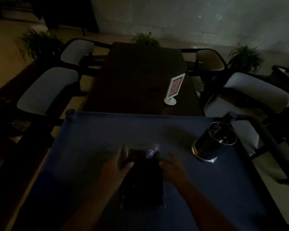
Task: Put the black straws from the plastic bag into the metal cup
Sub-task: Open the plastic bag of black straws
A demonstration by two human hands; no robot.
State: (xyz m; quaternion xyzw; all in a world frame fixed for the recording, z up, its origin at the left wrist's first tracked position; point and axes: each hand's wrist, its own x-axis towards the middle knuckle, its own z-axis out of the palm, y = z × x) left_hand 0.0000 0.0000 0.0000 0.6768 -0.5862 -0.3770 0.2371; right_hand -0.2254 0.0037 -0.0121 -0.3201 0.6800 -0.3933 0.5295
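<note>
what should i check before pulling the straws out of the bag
1. Bag lies flat on the blue table: ok.
2. Left hand on the bag's far left corner: ok.
3. Right hand at the bag's right edge; firm grip: cannot tell.
4. Bag's far end open: cannot tell, too dark.
5. Metal cup upright, mouth clear, to the right of the bag: ok.
6. Straws already in the cup: none visible, so not ok yet.
</note>
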